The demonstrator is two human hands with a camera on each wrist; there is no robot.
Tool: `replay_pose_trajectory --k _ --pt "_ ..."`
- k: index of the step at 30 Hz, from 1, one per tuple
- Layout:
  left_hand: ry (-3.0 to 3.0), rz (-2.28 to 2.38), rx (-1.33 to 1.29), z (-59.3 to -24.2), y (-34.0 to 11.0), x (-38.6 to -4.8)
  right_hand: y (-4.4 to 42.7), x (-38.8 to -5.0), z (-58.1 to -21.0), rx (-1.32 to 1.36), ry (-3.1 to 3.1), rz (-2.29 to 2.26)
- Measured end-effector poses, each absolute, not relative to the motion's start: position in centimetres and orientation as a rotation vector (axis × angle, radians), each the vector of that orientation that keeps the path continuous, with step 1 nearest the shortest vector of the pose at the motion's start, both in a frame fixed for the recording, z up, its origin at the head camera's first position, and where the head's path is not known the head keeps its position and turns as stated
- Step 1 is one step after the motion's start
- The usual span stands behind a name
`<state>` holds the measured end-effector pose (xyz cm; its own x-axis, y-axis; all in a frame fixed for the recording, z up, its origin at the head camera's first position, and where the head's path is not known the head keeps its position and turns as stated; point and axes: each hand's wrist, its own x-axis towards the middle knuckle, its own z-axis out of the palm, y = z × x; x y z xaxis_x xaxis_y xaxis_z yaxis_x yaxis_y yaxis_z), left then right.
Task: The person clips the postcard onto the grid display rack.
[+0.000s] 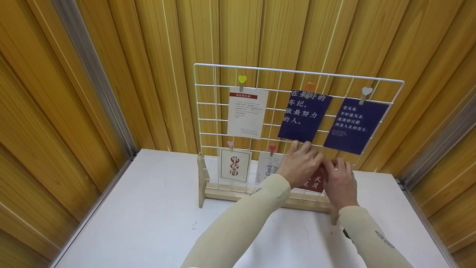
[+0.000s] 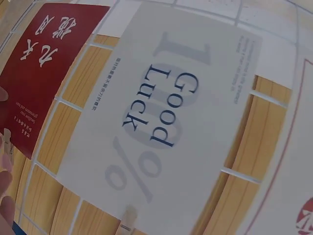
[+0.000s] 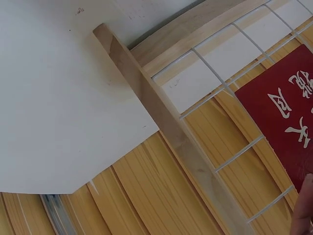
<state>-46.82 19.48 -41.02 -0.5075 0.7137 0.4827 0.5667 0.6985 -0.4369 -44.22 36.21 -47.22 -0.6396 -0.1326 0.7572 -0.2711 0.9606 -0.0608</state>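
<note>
A red card with white characters [image 1: 314,183] hangs low on the right of the white wire grid [image 1: 297,69], partly hidden by my hands. My left hand [image 1: 303,163] is at its top edge, fingers curled around a small wooden clip with a pink heart [image 2: 7,142]; the exact contact is mostly cut off. To its right, my right hand [image 1: 340,182] pinches the card's side edge. A fingertip [image 3: 304,200] rests on the red card in the right wrist view. Left of it hangs the "Good Luck" card [image 2: 161,98], partly behind my left hand.
Across the upper grid, heart clips hold a white text card [image 1: 247,115] and two navy cards, one in the middle [image 1: 303,124] and one at right [image 1: 353,128]. A cream card [image 1: 235,165] hangs lower left. The grid stands in a wooden base [image 1: 230,195] on a white table [image 1: 160,208].
</note>
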Motion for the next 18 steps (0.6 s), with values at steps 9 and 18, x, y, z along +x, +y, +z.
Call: replay_pose_trajectory --k 9,18 --pt "-2.167 0.268 -1.039 -41.7 15.9 -46.9 37.0 -44.8 -47.2 0.289 -2.297 0.184" --pt "-2.167 0.278 -1.004 -41.5 10.3 -48.5 38.5 -44.8 -46.8 0.321 -2.35 0.137"
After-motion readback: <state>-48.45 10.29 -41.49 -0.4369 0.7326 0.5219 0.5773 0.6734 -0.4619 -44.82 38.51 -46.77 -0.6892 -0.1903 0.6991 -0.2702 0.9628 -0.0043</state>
